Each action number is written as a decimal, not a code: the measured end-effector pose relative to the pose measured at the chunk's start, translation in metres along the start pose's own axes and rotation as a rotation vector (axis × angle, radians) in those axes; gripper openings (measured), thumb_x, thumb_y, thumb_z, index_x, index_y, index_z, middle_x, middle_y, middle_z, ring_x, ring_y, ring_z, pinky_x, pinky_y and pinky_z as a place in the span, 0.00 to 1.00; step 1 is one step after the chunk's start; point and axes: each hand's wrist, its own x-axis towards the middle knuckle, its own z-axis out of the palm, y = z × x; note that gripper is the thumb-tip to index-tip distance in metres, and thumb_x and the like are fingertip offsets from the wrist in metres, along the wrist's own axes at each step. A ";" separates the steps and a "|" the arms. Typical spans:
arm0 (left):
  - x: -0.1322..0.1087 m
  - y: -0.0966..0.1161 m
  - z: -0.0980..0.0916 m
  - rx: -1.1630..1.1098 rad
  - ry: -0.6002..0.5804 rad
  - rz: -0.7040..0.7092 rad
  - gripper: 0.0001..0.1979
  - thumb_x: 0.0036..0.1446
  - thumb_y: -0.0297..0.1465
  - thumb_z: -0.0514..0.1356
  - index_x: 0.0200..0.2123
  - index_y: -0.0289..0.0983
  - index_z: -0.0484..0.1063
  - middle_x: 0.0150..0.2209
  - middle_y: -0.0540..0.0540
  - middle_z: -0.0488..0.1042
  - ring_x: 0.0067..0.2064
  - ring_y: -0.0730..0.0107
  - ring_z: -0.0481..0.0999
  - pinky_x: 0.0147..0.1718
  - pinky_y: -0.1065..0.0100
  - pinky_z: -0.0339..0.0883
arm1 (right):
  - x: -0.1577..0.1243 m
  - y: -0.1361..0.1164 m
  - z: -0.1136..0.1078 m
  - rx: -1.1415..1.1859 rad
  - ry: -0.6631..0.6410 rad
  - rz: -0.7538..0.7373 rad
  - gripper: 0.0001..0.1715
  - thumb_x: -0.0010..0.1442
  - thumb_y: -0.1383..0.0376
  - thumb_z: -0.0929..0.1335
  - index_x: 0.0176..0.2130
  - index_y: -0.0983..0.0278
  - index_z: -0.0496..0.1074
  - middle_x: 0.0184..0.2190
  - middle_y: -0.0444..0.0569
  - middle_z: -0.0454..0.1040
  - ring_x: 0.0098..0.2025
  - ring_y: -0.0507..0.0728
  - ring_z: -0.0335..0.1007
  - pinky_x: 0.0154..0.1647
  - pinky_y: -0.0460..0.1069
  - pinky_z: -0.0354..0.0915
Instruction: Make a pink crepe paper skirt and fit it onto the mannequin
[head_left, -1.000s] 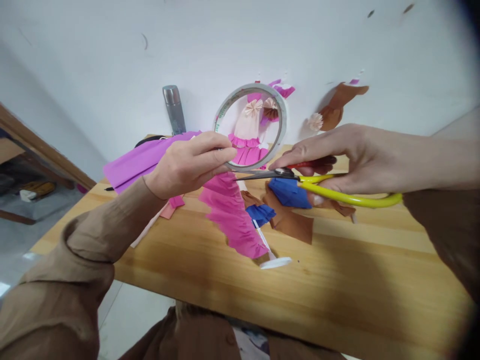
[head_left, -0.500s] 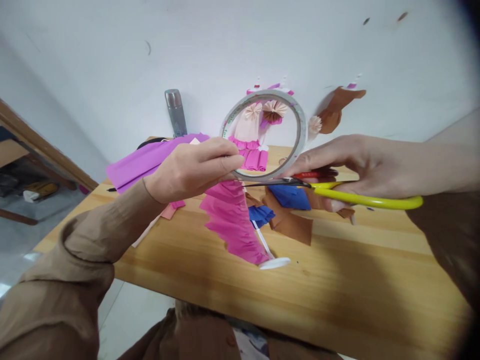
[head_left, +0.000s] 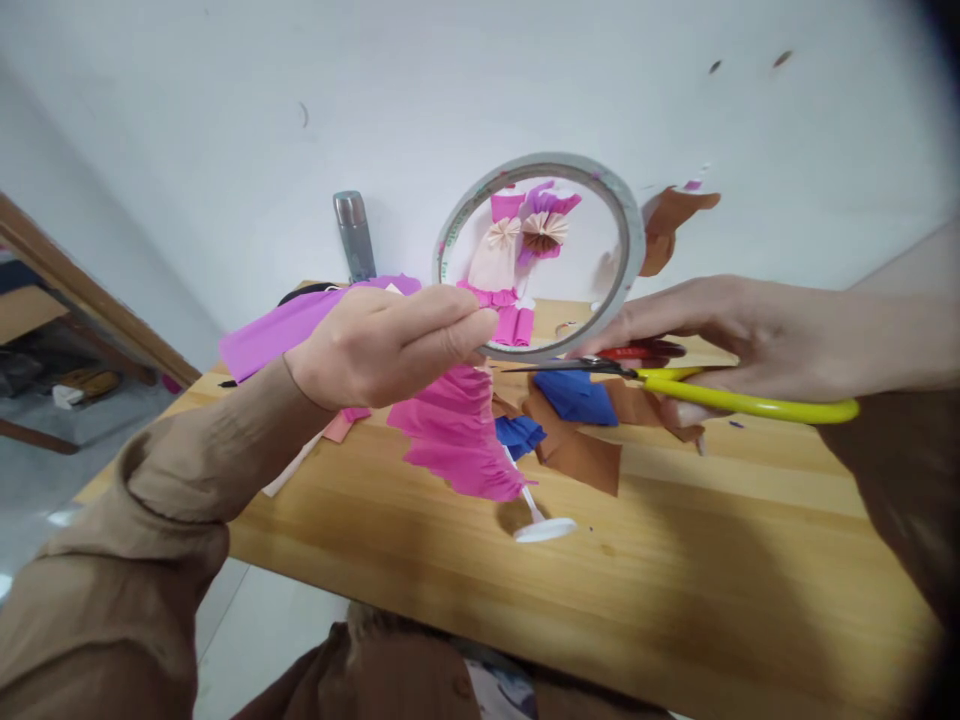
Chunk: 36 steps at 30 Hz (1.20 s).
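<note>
My left hand (head_left: 390, 345) is closed, pinching the lower left edge of a large roll of tape (head_left: 628, 225) held up in the air. A ruffled pink crepe skirt on a white stand (head_left: 457, 435) hangs just below that hand. My right hand (head_left: 720, 320) grips yellow-handled scissors (head_left: 720, 397), and its fingertips touch the roll's lower right edge. The blades point left, just under the roll. Through the ring I see pink and cream paper dresses (head_left: 510, 265) on the wall.
On the wooden table (head_left: 675, 560) lie a purple paper sheet (head_left: 292, 320), blue crepe pieces (head_left: 574, 395) and brown paper scraps (head_left: 585, 455). A steel flask (head_left: 352, 235) stands at the back by the white wall. A brown paper shape (head_left: 671, 215) is stuck on the wall.
The tape roll has risen and shifted right, its ring turning to face me more. The scissors slid a little to the right. The pink skirt lifted slightly with the left hand.
</note>
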 end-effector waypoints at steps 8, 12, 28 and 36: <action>0.020 0.001 -0.007 -0.024 -0.203 -0.032 0.19 0.68 0.28 0.43 0.45 0.41 0.73 0.30 0.50 0.75 0.29 0.76 0.74 0.27 0.76 0.66 | 0.002 -0.014 0.001 -0.123 -0.027 -0.127 0.23 0.60 0.48 0.68 0.51 0.53 0.73 0.27 0.44 0.70 0.26 0.50 0.64 0.21 0.44 0.62; 0.026 0.005 -0.010 -0.074 -0.244 -0.085 0.16 0.68 0.32 0.45 0.42 0.40 0.73 0.28 0.50 0.74 0.29 0.76 0.74 0.27 0.77 0.66 | 0.000 -0.017 0.001 -0.118 -0.065 -0.170 0.12 0.61 0.51 0.68 0.41 0.54 0.74 0.21 0.40 0.62 0.21 0.48 0.57 0.17 0.42 0.56; 0.026 0.010 -0.020 -0.156 -0.143 -0.105 0.18 0.69 0.33 0.46 0.41 0.42 0.77 0.33 0.50 0.79 0.30 0.77 0.76 0.26 0.76 0.67 | -0.006 0.004 0.009 0.192 -0.134 -0.026 0.35 0.55 0.53 0.74 0.61 0.51 0.67 0.27 0.38 0.75 0.22 0.48 0.71 0.21 0.42 0.71; 0.019 0.008 -0.013 -0.160 -0.094 -0.065 0.15 0.68 0.29 0.48 0.43 0.43 0.76 0.36 0.50 0.79 0.37 0.75 0.79 0.29 0.76 0.70 | 0.000 -0.004 0.013 0.272 -0.185 -0.187 0.23 0.62 0.53 0.70 0.56 0.51 0.72 0.20 0.36 0.70 0.16 0.44 0.64 0.15 0.39 0.59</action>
